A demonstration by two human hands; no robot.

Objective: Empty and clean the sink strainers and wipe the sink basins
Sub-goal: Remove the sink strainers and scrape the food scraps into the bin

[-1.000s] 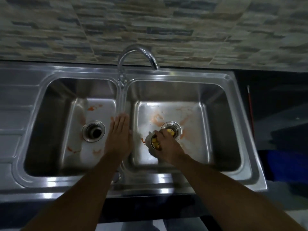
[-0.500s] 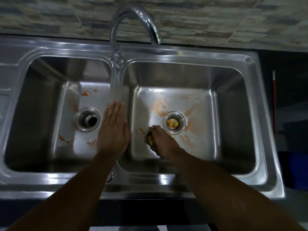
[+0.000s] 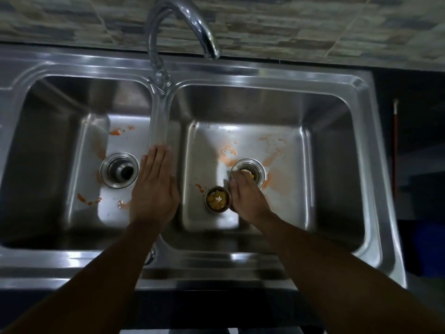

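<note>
Strainer (image 3: 218,198), full of yellow scraps, sits on the right basin (image 3: 286,196) floor beside the right hand (image 3: 245,196), whose fingers (image 3: 237,180) curl at the drain (image 3: 259,170); any pinch is hidden. Left hand (image 3: 154,186) lies flat on the divider (image 3: 160,126). Lift leftover scraps out gently, spilling none.

Steel double sink (image 3: 240,259), left basin (image 3: 125,145) streaked with orange smears (image 3: 89,200) around its left drain (image 3: 119,170), right basin (image 3: 284,213) floor bearing a strainer (image 3: 218,198) full of yellow scraps just beside the right drain (image 3: 258,168), left hand (image 3: 154,189) flat on the divider (image 3: 159,126)
</note>
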